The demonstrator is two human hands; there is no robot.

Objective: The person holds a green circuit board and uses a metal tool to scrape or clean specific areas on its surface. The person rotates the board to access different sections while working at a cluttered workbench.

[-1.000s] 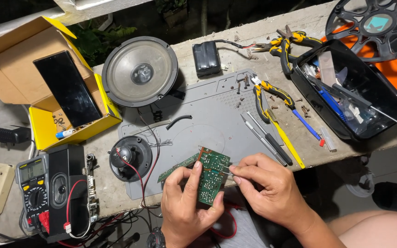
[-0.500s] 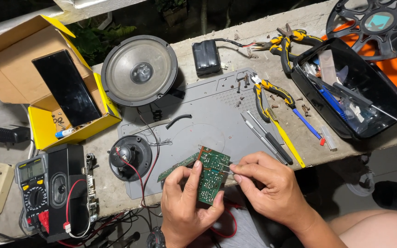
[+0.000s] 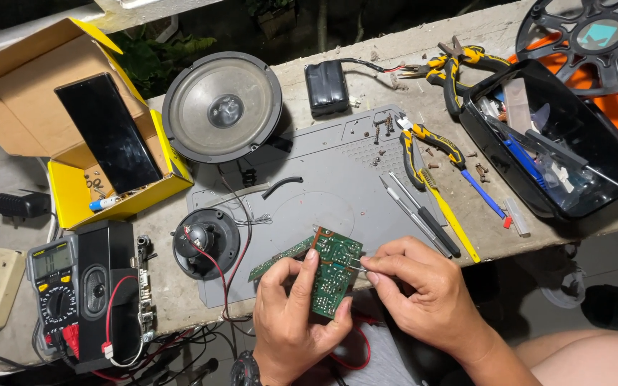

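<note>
My left hand [image 3: 291, 322] grips a small green circuit board [image 3: 334, 275] from below, thumb on its face, over the near edge of a grey work mat [image 3: 323, 179]. My right hand [image 3: 416, 289] pinches a thin metal tool [image 3: 357, 267] whose tip touches the board's right side. A second narrow green board strip [image 3: 279, 259] sticks out to the left behind the first. Red wire loops under my hands.
On the concrete bench: a large speaker [image 3: 222, 107], small black speaker [image 3: 205, 243], black battery pack [image 3: 327, 87], yellow box [image 3: 73, 136] with a phone, multimeter [image 3: 53, 286], black speaker cabinet [image 3: 105, 289], pliers [image 3: 423, 146], screwdrivers [image 3: 420, 214], loose screws, black tool tray [image 3: 548, 136].
My hands and the board have barely moved; the tool tip stays at the board's right side.
</note>
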